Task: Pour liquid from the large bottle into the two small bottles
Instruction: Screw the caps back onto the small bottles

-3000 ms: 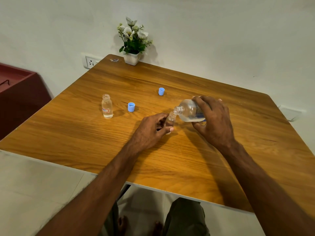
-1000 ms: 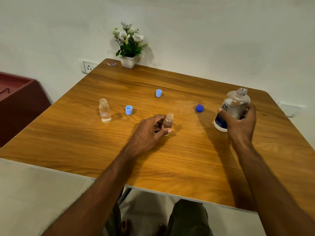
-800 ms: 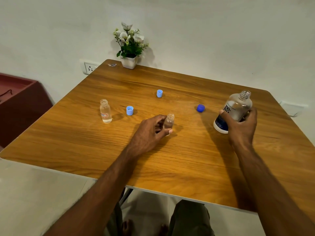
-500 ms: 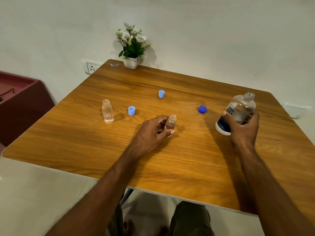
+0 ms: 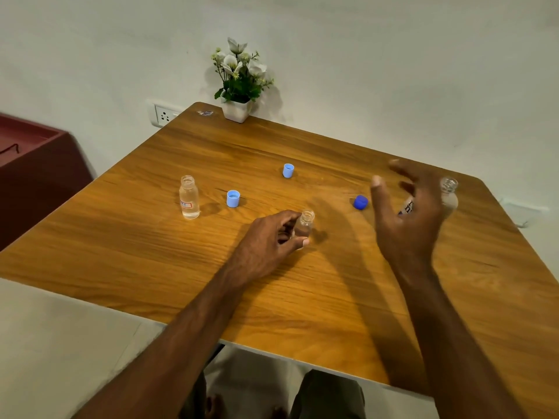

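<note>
On the wooden bench (image 5: 169, 261), the left hand (image 5: 266, 246) rests near the middle, its fingers (image 5: 298, 243) curled narrowly around a small clear bottle (image 5: 305, 224) that stands upright and uncapped, pinched between thumb and forefinger. The right hand (image 5: 406, 219) is raised above the bench's right part, blurred, its fingers (image 5: 376, 195) spread wide and holding nothing. Just behind that hand stands the large bottle (image 5: 448, 195), upright and uncapped; only its threaded neck, a shoulder and a strip of printed label show past the palm. Whether the hand touches the bottle cannot be told, since the palm hides the gap.

A dark blue cap (image 5: 360, 202) lies on the bench between the two hands, nearer the right one. The second small bottle (image 5: 188, 197) stands upright toward the left side, well apart from both hands, open at the top, filled with clear liquid nearly to its shoulder and bearing a small white label with a red edge. Just to its right sits a light blue cap (image 5: 233, 198), open side up. Another light blue cap (image 5: 288, 170) sits farther back, near the bench's middle.

At the far corner a white pot of white flowers (image 5: 239, 83) stands against the wall, with a wall socket (image 5: 163, 116) to its left. A dark red cabinet (image 5: 33, 170) stands off the bench's left side.
</note>
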